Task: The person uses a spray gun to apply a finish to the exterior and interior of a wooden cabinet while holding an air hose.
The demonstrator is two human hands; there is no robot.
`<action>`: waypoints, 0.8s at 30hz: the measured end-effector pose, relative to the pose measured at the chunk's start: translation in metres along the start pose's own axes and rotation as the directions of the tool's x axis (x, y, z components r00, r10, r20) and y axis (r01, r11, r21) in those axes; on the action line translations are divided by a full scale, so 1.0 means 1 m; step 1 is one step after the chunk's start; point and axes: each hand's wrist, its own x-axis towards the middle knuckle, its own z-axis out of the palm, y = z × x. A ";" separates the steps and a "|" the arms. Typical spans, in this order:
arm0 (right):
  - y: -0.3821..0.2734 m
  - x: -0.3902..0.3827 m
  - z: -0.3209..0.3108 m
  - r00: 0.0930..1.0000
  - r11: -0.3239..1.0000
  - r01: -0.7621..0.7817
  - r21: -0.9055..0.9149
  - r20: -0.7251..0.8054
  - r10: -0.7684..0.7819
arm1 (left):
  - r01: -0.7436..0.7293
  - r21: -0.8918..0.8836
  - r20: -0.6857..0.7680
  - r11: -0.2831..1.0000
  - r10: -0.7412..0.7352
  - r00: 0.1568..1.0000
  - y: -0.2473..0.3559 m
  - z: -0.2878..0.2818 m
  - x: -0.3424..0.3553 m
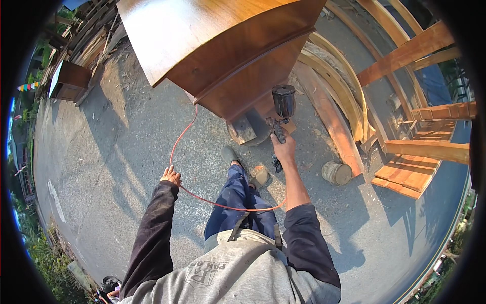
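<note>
Right hand (284,147): fingers wrapped round the grip of a dark metal spray gun (279,133) with a black cylindrical cup (283,101) on top, cup upright. Can't tell if the trigger is pulled. Left hand (171,176): curled nearly closed round a thin orange-red hose (243,209), which runs up toward the furniture and, the other way, across in front of the legs to the right forearm; its far end is hidden there. Gun sits just ahead of the right hand, well apart from the left, ahead and to its right. Glossy brown wooden furniture piece (233,66) with a curved front is ahead of both hands, a wooden block (244,130) at its near base. Grey pavement (116,167) carries the lot: dirty round can (336,173) right of the right hand, beside a reddish-brown plank (331,121); slatted orange-brown wooden piece (407,175) nearer the pavement's right edge.
</note>
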 end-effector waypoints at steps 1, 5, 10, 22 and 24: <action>-0.004 -0.002 -0.005 0.999 0.998 0.048 0.050 -0.029 -0.046 | -0.003 -0.002 0.002 1.000 0.003 1.000 0.000 -0.004 0.001; -0.059 -0.010 -0.039 0.969 0.959 0.245 0.145 -0.067 -0.238 | -0.003 0.003 -0.014 1.000 0.003 1.000 0.003 -0.019 0.001; -0.125 -0.022 -0.078 0.908 0.821 0.418 0.390 -0.143 -0.394 | -0.019 0.031 -0.027 0.999 0.020 0.999 0.009 -0.032 0.007; -0.159 -0.041 -0.104 0.806 0.630 0.588 0.507 -0.297 -0.512 | -0.023 0.042 -0.016 0.999 0.024 1.000 0.016 -0.037 0.012; -0.144 -0.033 -0.099 0.827 0.678 0.558 0.478 -0.251 -0.504 | -0.020 0.046 -0.005 0.999 0.021 1.000 0.015 -0.034 0.013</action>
